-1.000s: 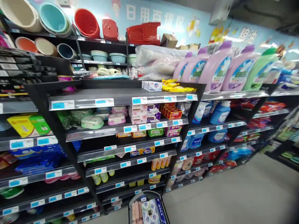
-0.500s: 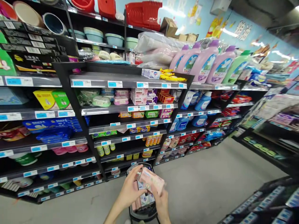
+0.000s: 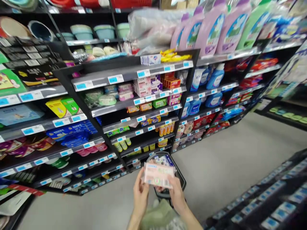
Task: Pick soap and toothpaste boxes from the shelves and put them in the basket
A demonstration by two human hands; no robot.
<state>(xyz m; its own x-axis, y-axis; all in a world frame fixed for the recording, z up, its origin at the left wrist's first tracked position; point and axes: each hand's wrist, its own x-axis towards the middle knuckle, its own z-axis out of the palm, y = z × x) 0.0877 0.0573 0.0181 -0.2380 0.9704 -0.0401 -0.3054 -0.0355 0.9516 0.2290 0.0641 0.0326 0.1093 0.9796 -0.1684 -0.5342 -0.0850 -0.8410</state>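
Shelves [image 3: 103, 75] line goods up behind price labels, likely for easy picking; left hand [image 3: 140, 189] and right hand [image 3: 177, 192] face each other, grip part-curled round opposite ends of a pink pack [image 3: 157, 174], rear fingers hidden; end hold probably leaves printed face readable; open floor [image 3: 230, 153] lies right; basket [image 3: 181, 175] sits behind pack in view, its rim showing past pack's right edge, gap between them unclear.
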